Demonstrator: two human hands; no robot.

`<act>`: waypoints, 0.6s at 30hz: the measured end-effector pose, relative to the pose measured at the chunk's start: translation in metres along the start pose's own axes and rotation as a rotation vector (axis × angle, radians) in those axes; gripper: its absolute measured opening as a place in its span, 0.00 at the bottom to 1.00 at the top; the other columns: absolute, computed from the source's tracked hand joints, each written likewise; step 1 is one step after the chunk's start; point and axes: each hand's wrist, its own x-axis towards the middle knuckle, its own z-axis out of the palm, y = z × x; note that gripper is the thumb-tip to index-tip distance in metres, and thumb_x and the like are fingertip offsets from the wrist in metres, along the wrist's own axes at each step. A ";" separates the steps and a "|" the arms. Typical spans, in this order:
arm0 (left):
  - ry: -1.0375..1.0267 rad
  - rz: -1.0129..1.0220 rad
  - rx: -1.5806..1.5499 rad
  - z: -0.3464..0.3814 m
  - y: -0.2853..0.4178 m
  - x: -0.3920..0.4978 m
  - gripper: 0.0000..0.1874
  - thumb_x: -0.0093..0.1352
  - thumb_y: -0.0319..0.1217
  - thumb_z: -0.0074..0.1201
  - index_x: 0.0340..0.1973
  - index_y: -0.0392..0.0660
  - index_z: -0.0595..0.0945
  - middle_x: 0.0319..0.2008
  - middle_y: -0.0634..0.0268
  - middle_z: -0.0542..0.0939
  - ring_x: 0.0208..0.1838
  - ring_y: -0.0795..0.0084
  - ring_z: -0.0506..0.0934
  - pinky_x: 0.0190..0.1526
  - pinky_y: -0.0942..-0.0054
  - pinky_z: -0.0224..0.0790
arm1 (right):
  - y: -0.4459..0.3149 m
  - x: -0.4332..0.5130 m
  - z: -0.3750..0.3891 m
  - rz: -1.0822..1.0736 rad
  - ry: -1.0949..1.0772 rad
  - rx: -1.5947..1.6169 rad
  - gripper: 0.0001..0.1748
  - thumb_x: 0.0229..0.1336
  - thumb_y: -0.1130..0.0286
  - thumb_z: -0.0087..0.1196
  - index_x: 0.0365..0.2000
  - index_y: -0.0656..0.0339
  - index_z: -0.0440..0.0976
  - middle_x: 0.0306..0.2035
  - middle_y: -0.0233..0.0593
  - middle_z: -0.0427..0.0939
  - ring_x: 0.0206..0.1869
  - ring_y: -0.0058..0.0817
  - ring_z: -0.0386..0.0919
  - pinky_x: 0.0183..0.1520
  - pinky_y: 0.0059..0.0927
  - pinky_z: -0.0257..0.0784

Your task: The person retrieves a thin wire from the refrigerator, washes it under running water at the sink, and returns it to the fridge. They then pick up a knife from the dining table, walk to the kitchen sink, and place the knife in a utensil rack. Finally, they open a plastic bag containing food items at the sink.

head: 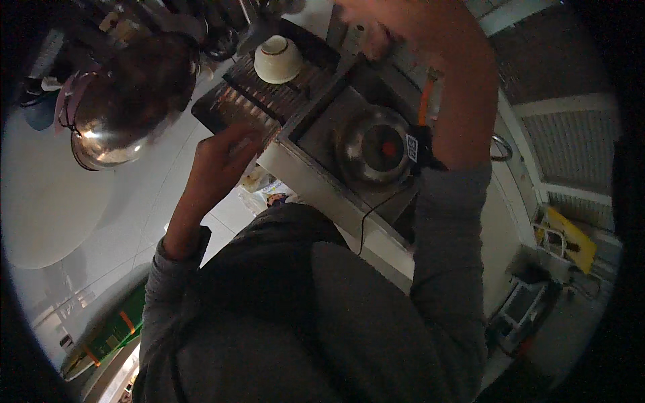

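My left hand (224,158) is bent, its fingertips at the front edge of a dark slatted tray (242,103). Whether it touches the tray or pinches something small is unclear. On the tray's slats a cream-coloured cup or small bowl (277,63) stands upside down. My right hand (385,22) reaches far across the counter at the top of the view. It is blurred and partly cut off, so its grip cannot be made out. Beneath that forearm sits a round shiny metal vessel (347,151) with a dark centre, on a dark framed surface (322,131).
A large shiny metal bowl or wok (133,101) is at upper left, with blurred utensils behind it. A black cord (364,226) hangs over the counter's front edge (312,176). A plastic bag (264,194) lies below. A yellow item (572,239) is at right.
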 end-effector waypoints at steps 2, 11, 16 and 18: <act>-0.024 -0.002 -0.014 0.003 -0.013 -0.016 0.13 0.68 0.30 0.55 0.47 0.40 0.81 0.40 0.55 0.84 0.42 0.64 0.83 0.46 0.70 0.73 | 0.008 -0.035 0.006 0.095 0.022 0.007 0.15 0.63 0.62 0.56 0.44 0.61 0.78 0.31 0.41 0.82 0.34 0.29 0.81 0.40 0.29 0.75; -0.180 -0.160 -0.177 0.007 -0.077 -0.100 0.15 0.70 0.32 0.51 0.49 0.39 0.81 0.40 0.54 0.84 0.43 0.70 0.80 0.49 0.69 0.71 | 0.094 -0.257 0.179 0.776 0.641 0.334 0.21 0.62 0.60 0.56 0.48 0.66 0.76 0.37 0.36 0.82 0.37 0.21 0.77 0.42 0.27 0.73; -0.226 -0.203 -0.227 0.018 -0.123 -0.144 0.16 0.71 0.32 0.50 0.51 0.38 0.79 0.38 0.57 0.83 0.40 0.72 0.78 0.44 0.71 0.71 | 0.130 -0.325 0.263 0.915 0.368 -0.037 0.14 0.60 0.63 0.55 0.42 0.61 0.79 0.30 0.39 0.82 0.36 0.28 0.80 0.41 0.34 0.74; -0.233 -0.295 -0.256 0.022 -0.136 -0.160 0.16 0.71 0.32 0.50 0.51 0.38 0.78 0.38 0.58 0.83 0.40 0.73 0.78 0.44 0.71 0.71 | 0.144 -0.313 0.276 0.844 0.313 -0.169 0.13 0.58 0.64 0.55 0.41 0.58 0.79 0.31 0.42 0.82 0.38 0.33 0.81 0.42 0.37 0.75</act>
